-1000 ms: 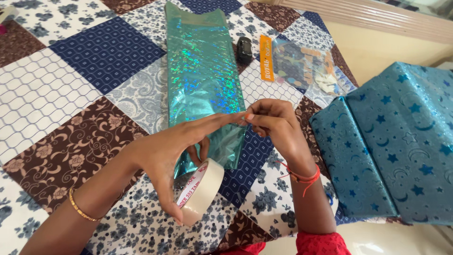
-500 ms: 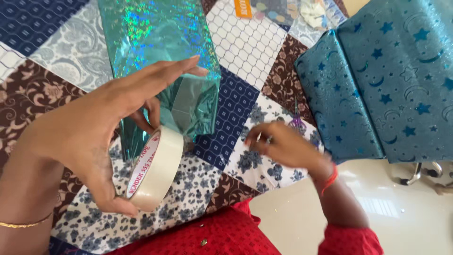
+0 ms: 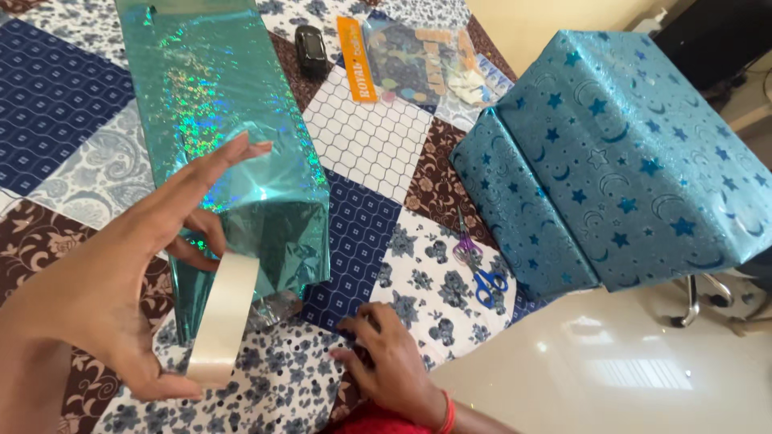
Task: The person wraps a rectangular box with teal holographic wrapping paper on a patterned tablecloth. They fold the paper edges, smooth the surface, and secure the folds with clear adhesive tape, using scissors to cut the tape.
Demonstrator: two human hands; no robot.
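Your left hand (image 3: 121, 281) grips a pale tape roll (image 3: 223, 317) edge-on between thumb and fingers, just above the shiny teal wrap (image 3: 217, 137) on the quilt (image 3: 378, 145), while your right hand (image 3: 386, 362) rests there, seemingly empty, fingers loosely curled.

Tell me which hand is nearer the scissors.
Right. The right hand rests on the quilt just left of and below the scissors; the left hand holds the tape roll farther left.

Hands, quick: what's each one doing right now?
Left hand: closed on the tape roll.
Right hand: open, flat on the patchwork cloth, holding nothing.
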